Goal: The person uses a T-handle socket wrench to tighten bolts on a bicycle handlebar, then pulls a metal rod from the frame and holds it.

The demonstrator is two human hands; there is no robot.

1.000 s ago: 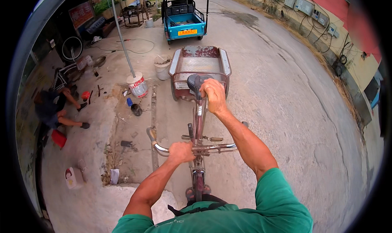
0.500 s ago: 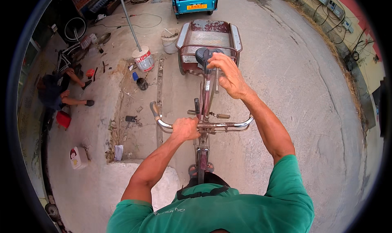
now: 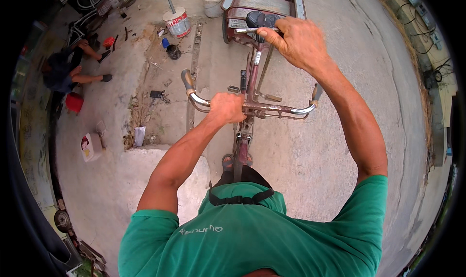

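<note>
A rusty cargo tricycle stands in front of me, its chrome handlebar (image 3: 303, 111) crosswise and its black saddle (image 3: 257, 19) beyond. My left hand (image 3: 227, 107) is closed round the handlebar, just left of the stem. Raised over the saddle, my right hand (image 3: 303, 41) grips a silver rod-shaped wrench (image 3: 248, 30). The tool lies roughly level and points left; part of it is hidden in my fingers. An upright black lever (image 3: 243, 80) rises next to my left hand. The front wheel (image 3: 238, 168) is between my sandalled feet.
Behind the saddle sits the tricycle's metal cargo bed (image 3: 267, 0). To the left are a red-and-white bucket (image 3: 177, 24) holding a pole, a white bucket (image 3: 212, 6) and a dark can (image 3: 173, 52). A person (image 3: 60, 71) sits at far left, near a red stool (image 3: 74, 102).
The wrench has swung from hanging down to lying level in my right hand. My view has tipped downward, and the blue cart at the back is out of sight. My left hand still grips the handlebar.
</note>
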